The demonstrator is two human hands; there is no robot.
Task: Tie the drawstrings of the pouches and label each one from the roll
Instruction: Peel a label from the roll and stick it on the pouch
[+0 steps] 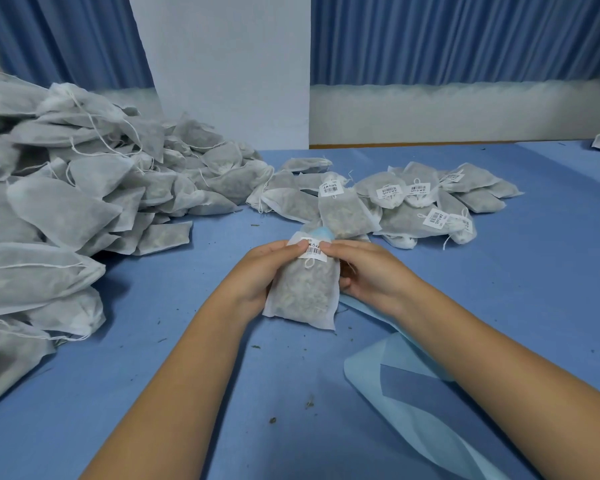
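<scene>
A white mesh pouch [302, 292] filled with dried matter stands tilted between both hands above the blue table. My left hand [260, 271] grips its left side and my right hand [368, 268] its right side. Both thumbs press a white barcode label [313, 250] at the pouch's neck, just above the knotted drawstring. A light blue roll [321, 233] peeks out right behind the pouch's top. Its blue backing strip [395, 372] trails under my right forearm.
A big heap of unlabelled pouches [70, 188] with loose strings fills the left side. Labelled pouches [409, 202] lie in a group behind my hands. A white pillar [229, 64] and blue curtains stand at the back. Crumbs dot the table [174, 375].
</scene>
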